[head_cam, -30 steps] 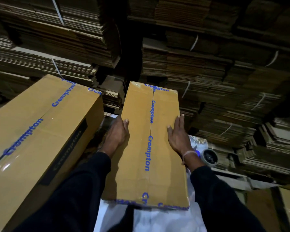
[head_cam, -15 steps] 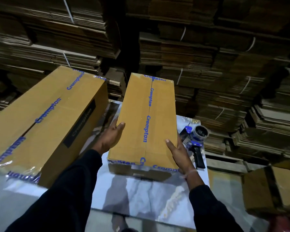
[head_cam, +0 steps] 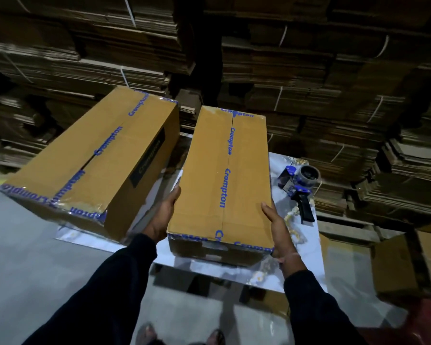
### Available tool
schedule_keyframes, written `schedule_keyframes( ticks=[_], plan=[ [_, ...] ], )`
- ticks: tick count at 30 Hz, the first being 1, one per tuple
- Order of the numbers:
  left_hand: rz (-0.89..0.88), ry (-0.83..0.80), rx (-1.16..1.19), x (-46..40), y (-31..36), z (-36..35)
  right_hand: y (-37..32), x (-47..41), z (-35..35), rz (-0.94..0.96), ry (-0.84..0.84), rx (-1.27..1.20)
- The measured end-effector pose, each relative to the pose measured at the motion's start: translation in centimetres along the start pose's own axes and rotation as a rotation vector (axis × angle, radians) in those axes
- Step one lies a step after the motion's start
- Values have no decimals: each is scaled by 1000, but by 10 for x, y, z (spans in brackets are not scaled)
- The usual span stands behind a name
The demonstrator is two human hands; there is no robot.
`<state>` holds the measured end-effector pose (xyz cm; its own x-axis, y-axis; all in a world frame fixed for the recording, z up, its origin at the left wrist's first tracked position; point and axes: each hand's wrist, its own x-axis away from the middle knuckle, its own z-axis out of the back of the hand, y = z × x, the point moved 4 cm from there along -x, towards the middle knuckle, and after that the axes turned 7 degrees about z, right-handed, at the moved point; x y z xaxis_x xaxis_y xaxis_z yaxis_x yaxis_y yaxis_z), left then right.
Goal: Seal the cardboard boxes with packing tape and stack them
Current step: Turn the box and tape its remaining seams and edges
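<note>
Box (head_cam: 224,180) between hands, palms hidden

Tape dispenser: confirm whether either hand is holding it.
No, the tape dispenser lies on the table, right of the box both hands hold.

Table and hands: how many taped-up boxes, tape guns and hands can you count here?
Taped boxes: 2, the larger box and the narrower box
Tape dispenser: 1
Hands: 2, left hand and right hand, pressing the narrower box's sides
Total: 5
</note>
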<state>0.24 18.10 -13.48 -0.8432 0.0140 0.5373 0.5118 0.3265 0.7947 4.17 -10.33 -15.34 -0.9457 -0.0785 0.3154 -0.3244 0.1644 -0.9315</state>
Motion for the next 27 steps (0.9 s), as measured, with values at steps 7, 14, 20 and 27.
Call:
schedule_keyframes(
  ticks=[7, 14, 20, 27],
  plan=[
    [-142, -95, -62, 5, 46, 19, -42, 16, -28, 17, 5, -100],
    [-291, -180, -66, 31, 125, 56, -117, 37, -96, 37, 26, -214],
    [-442, -134, -115, 71, 203, 120, -140, 42, -184, 78, -21, -185],
    [-488, -23, -30, 116, 225, 221, -137, 32, -307, 74, -161, -144]
  ],
)
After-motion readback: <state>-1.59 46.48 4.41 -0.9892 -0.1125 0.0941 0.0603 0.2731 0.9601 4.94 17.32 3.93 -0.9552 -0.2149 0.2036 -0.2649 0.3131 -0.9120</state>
